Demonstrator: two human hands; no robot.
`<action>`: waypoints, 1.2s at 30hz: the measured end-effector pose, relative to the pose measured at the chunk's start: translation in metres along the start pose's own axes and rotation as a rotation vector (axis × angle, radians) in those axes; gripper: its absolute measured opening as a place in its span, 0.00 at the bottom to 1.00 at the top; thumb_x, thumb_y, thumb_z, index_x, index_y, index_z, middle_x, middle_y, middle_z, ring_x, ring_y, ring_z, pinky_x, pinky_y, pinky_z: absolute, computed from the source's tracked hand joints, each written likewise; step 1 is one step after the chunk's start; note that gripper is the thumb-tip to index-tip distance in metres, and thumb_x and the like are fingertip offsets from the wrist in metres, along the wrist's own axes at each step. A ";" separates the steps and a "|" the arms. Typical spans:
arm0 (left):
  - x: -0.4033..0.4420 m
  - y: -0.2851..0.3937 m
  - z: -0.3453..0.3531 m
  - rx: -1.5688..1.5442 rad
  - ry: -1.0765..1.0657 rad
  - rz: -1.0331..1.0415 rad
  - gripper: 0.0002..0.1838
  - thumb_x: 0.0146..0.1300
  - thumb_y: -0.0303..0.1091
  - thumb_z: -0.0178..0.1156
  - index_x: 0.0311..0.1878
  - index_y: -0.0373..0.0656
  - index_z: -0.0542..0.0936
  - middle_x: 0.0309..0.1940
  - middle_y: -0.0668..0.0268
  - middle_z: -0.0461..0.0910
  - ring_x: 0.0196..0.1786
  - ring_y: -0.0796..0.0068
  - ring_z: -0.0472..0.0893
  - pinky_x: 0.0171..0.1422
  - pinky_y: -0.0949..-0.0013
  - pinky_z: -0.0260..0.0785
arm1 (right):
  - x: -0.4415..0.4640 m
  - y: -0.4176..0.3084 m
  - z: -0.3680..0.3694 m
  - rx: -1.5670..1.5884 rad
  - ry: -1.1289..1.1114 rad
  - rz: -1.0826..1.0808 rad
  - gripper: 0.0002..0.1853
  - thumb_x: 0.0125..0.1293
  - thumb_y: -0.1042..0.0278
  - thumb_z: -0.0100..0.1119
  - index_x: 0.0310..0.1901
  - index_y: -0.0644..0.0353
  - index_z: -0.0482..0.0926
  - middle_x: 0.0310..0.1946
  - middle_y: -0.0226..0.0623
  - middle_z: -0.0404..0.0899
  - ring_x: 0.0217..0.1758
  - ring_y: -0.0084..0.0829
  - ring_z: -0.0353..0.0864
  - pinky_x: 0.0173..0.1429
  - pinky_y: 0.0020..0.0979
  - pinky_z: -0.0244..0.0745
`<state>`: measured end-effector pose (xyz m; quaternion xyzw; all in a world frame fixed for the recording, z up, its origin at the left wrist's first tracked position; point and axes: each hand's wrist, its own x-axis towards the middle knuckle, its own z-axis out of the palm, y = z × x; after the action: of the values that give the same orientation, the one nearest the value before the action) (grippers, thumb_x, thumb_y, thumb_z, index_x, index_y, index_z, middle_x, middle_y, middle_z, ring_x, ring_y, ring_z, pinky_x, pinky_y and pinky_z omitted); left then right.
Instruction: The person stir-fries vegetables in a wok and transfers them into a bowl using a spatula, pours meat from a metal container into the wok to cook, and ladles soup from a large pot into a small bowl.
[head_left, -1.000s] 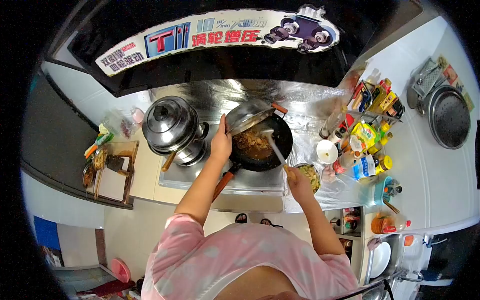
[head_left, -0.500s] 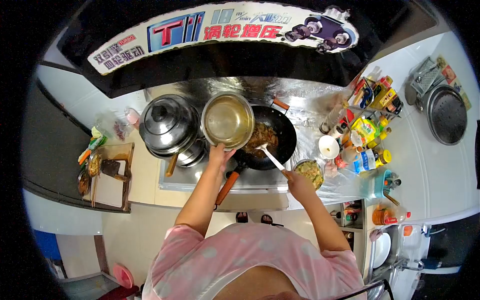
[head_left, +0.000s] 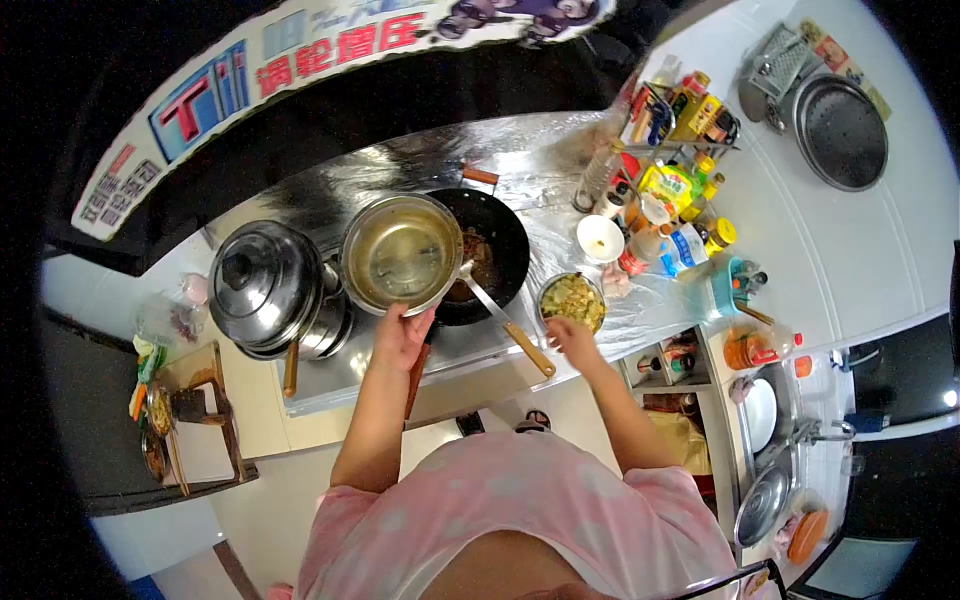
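Observation:
My left hand point(head_left: 403, 338) grips the near rim of a wide metal bowl point(head_left: 365, 262), tilted over the left part of a black wok point(head_left: 508, 235). Brown food point(head_left: 480, 250) lies in the wok, partly hidden by the bowl. A spatula point(head_left: 490, 303) with a wooden handle leans over the wok's near rim, with no hand on it. My right hand point(head_left: 572, 342) is open at the near edge of a small bowl of yellowish-green food point(head_left: 573, 298). Whether the fingers touch that bowl, I cannot tell.
A lidded steamer pot point(head_left: 262, 285) stands left of the wok. Right of it are a white bowl point(head_left: 600, 240) and several seasoning bottles point(head_left: 690, 215). At the far left lies a cutting board point(head_left: 205, 455). A sink point(head_left: 790, 400) is at the right.
My right hand has let go of the spatula and moved to the small bowl of food. The spatula now rests in the wok. The camera view has shifted and turned.

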<state>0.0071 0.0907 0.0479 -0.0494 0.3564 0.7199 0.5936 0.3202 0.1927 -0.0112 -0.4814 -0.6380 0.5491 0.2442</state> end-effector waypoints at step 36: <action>-0.022 -0.268 0.163 0.137 -0.040 -0.204 0.22 0.61 0.28 0.51 0.57 0.30 0.62 0.52 0.49 0.73 0.52 0.58 0.77 0.55 0.65 0.77 | -0.015 0.190 -0.230 0.544 0.184 0.345 0.13 0.59 0.70 0.50 0.43 0.69 0.70 0.34 0.43 0.78 0.32 0.34 0.81 0.39 0.34 0.81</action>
<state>0.3099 0.1767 0.0580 -0.0302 0.3857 0.6307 0.6727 0.5856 0.2740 -0.1223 -0.5471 -0.3524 0.6868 0.3236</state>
